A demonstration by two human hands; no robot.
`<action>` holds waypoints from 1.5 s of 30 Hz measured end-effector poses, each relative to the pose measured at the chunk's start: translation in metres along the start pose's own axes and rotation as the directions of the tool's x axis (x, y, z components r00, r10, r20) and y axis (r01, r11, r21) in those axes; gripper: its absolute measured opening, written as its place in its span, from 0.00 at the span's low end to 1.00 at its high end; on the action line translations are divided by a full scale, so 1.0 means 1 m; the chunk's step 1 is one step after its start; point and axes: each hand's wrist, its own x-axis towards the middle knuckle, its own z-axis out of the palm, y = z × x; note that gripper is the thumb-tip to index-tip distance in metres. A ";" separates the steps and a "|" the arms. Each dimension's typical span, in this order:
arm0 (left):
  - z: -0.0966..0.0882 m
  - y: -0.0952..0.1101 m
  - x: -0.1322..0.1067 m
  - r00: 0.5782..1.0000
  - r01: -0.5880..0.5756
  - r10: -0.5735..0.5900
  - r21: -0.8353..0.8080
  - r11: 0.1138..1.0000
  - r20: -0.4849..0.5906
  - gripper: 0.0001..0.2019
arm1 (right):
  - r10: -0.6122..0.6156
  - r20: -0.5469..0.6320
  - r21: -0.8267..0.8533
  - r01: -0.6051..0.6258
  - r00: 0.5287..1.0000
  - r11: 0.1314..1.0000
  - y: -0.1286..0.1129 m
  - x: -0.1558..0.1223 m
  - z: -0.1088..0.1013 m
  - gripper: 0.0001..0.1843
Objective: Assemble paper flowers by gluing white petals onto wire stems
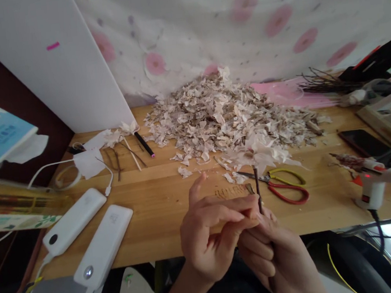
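Observation:
My right hand (274,250) is closed around a thin dark brown stem (257,182), which stands nearly upright. At its top spreads a pale flower (257,151) with thin, papery petals. My left hand (208,233) comes in from the left, thumb and fingers pinched together beside the stem, close to my right thumb. What lies between those left fingertips is hidden. Just beyond my hands, a pair of scissors (289,188) with one yellow and one red handle lies on the wooden table (154,216), its blades partly behind the stem.
A big heap of pale, dry flakes (209,112) fills the table's back. At right are a hot glue gun (371,188), a phone (373,146) and dark twigs (321,82). Two white power banks (104,244), a black pen (144,145) and a tape roll (66,177) lie left.

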 end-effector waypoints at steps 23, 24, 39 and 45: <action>0.006 0.013 0.002 0.994 0.107 -0.109 -0.070 0.992 -0.025 0.03 | -0.048 0.046 -0.031 0.050 0.998 0.998 0.002 0.001 0.001 0.14; 0.006 0.014 0.002 0.992 0.122 -0.125 -0.071 0.990 -0.028 0.03 | -0.065 0.033 -0.068 0.067 0.997 0.995 0.002 0.002 0.002 0.14; -0.001 0.013 0.003 0.991 0.122 -0.120 -0.024 0.992 0.064 0.09 | -0.272 0.000 -0.299 0.260 0.962 0.918 0.005 -0.001 0.001 0.10; -0.003 0.016 0.001 0.995 0.090 -0.091 0.033 0.995 0.046 0.10 | -0.221 -0.013 -0.311 0.206 0.975 0.928 0.007 -0.007 -0.005 0.10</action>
